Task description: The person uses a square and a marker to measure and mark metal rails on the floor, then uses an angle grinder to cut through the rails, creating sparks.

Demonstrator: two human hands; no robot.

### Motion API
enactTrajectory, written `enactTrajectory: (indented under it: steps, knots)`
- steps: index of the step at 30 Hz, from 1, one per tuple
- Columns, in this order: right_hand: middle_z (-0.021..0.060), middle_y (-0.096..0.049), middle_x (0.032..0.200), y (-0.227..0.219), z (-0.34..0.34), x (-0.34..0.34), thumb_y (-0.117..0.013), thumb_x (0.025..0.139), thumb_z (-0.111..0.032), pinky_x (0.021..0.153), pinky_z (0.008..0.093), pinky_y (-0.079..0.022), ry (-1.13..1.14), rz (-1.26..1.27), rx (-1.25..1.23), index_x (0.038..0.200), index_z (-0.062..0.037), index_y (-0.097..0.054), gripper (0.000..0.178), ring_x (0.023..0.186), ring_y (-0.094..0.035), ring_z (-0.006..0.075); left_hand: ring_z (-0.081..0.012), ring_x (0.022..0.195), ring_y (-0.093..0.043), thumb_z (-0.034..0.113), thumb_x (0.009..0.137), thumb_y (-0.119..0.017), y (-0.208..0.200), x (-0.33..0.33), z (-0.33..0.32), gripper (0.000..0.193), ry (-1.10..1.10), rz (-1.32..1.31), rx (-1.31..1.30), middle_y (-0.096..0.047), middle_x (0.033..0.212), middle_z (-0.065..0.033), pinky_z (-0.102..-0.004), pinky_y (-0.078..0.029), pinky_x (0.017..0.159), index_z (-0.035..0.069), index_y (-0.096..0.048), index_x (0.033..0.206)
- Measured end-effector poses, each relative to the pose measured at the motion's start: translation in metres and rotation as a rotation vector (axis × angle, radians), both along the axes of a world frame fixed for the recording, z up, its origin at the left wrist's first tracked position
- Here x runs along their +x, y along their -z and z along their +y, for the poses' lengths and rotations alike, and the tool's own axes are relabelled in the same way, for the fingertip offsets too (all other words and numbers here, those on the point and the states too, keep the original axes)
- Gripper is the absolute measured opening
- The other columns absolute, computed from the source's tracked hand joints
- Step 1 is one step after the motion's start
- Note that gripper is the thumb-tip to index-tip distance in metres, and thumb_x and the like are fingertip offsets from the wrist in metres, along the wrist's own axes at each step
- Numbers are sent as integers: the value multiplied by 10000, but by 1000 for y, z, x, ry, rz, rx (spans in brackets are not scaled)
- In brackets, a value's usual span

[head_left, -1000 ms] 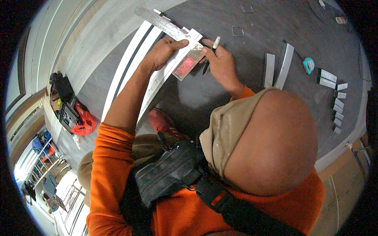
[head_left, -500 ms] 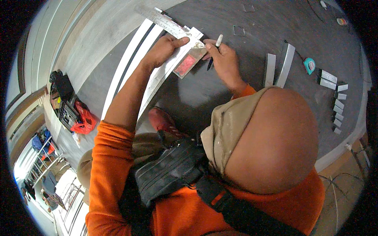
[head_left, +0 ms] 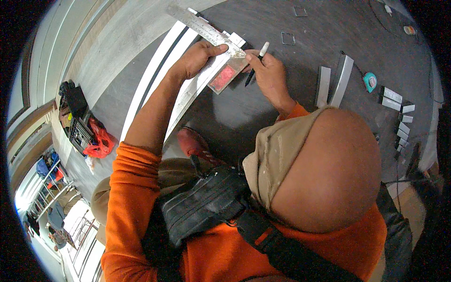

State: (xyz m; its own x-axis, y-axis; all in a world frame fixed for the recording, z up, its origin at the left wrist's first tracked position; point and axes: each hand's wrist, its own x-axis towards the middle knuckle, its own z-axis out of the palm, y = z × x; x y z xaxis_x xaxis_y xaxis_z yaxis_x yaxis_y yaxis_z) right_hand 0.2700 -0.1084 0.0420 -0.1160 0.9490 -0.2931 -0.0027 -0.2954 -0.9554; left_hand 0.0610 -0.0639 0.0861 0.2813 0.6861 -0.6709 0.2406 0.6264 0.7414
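My left hand [head_left: 199, 58] is closed over a metal try square, its thumb pressing the steel blade [head_left: 202, 28] down across long white strips [head_left: 152, 75]. The square's stock [head_left: 221, 78], with a pinkish-red patch, points down toward my foot. My right hand [head_left: 268, 75] pinches a black marker pen [head_left: 251, 75] with a white end, its dark tip downward. The right thumb rests at the square's corner. Some right fingers are hidden behind the pen and the square. Small white pieces [head_left: 236, 39] lie beside the blade.
Two metal bars [head_left: 341, 80], a teal tape measure [head_left: 369, 82] and several short cut pieces [head_left: 391, 98] lie to the right. Thin rectangular frames [head_left: 288, 38] lie farther off. At left are a red plastic bag [head_left: 99, 141] and a dark toolbox [head_left: 75, 103].
Both hands stay at the square with little movement; the marker leans slightly more. A dark grey shape, possibly clothing, has appeared at the lower right.
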Motion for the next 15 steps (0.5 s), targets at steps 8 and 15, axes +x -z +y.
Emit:
enactTrajectory:
  steps: [8, 15]
  knots:
    - [71, -711, 854, -38, 21, 35, -530, 987, -339, 695, 276, -480, 137, -353, 281, 977, -44, -731, 357, 787, -650, 146, -113, 554, -440, 484, 864, -703, 8, -5, 3, 507, 98, 276, 100, -556, 606, -21, -339, -366, 553, -10, -689, 752]
    - [101, -726, 943, -64, 45, 19, -627, 941, -261, 730, 308, -522, -112, -222, 343, 1045, -65, -727, 243, 822, -683, 171, -155, 823, -617, 395, 911, -674, -17, 0, -1, 446, 100, 154, 82, -702, 933, -97, -311, -481, 767, -29, -694, 1049]
